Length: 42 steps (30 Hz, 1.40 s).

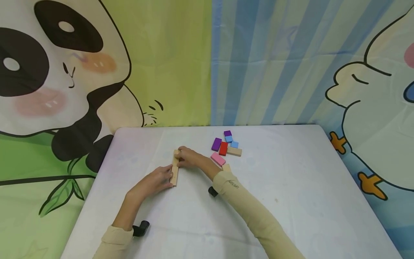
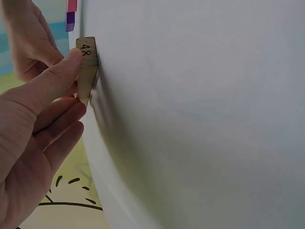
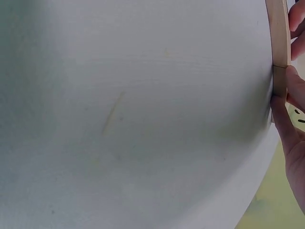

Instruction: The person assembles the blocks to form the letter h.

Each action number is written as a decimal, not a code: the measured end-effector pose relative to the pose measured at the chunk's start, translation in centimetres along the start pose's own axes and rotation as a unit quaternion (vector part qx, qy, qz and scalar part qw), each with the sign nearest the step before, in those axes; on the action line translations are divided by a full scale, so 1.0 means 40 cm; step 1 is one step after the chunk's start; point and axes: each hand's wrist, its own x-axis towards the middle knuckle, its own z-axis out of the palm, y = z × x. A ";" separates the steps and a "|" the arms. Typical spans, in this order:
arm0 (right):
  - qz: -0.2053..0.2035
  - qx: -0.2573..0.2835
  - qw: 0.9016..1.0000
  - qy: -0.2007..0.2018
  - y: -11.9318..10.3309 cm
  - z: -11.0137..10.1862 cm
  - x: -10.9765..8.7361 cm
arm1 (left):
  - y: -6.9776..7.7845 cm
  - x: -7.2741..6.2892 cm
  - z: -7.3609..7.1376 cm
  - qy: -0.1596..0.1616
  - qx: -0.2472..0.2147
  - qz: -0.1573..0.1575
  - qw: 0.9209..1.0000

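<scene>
Two pale wooden blocks lie end to end in a line left of the table's middle. My left hand [image 1: 158,180] pinches the nearer block [image 1: 174,177], thumb on one side and fingers on the other. The number 48 marks the end face of that block [image 2: 87,51] in the left wrist view. At the farther block [image 1: 175,159], my right hand [image 1: 190,157] has thumb and fingers on either side and covers part of it. A thin seam shows between the blocks in the right wrist view, with the farther block [image 3: 279,83] below it.
Right of the hands is a loose group of blocks: purple [image 1: 216,144], red [image 1: 223,148], pink [image 1: 218,159], blue [image 1: 234,144] and plain wood [image 1: 234,151]. My right sleeve partly covers another wooden block [image 1: 227,167]. A patterned curtain [image 1: 181,64] hangs behind the white table [image 1: 307,187].
</scene>
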 end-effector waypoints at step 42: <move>0.015 0.048 0.997 0.054 0.020 0.010 0.000 | 0.057 0.107 -0.009 0.013 0.106 -0.101 0.989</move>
